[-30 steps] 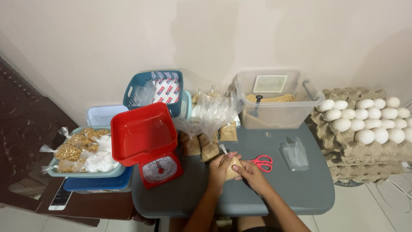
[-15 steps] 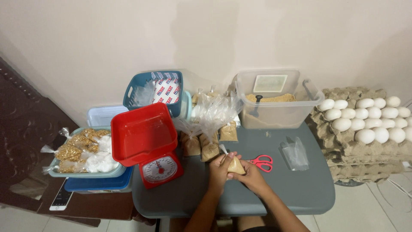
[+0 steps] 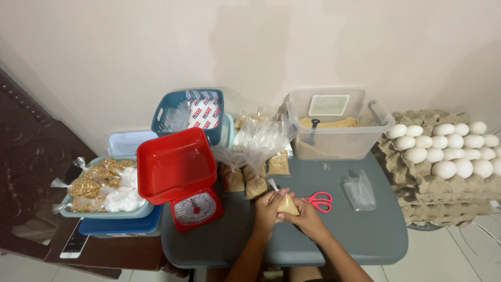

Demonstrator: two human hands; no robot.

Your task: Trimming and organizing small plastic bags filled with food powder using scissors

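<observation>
Both my hands grip one small clear plastic bag of brown powder (image 3: 287, 204) just above the grey table (image 3: 365, 230). My left hand (image 3: 268, 209) wraps its left side and pinches the twisted neck. My right hand (image 3: 307, 218) cups it from the right. Red scissors (image 3: 319, 200) lie right beside my right hand. Several filled bags of the same powder (image 3: 254, 177) stand behind my hands. A red kitchen scale with a red tray (image 3: 180, 175) sits to the left.
A clear tub of brown powder with a scoop (image 3: 334, 130) stands at the back. Empty plastic bags (image 3: 358, 190) lie at the right. Stacked egg trays with white eggs (image 3: 449, 151) are at far right. A teal basket (image 3: 190, 112), a tray of packets (image 3: 102, 185) and a phone (image 3: 74, 244) are at left.
My hands have turned the small bag a little and shifted slightly toward me; the view has tilted up a touch. Nothing else has moved.
</observation>
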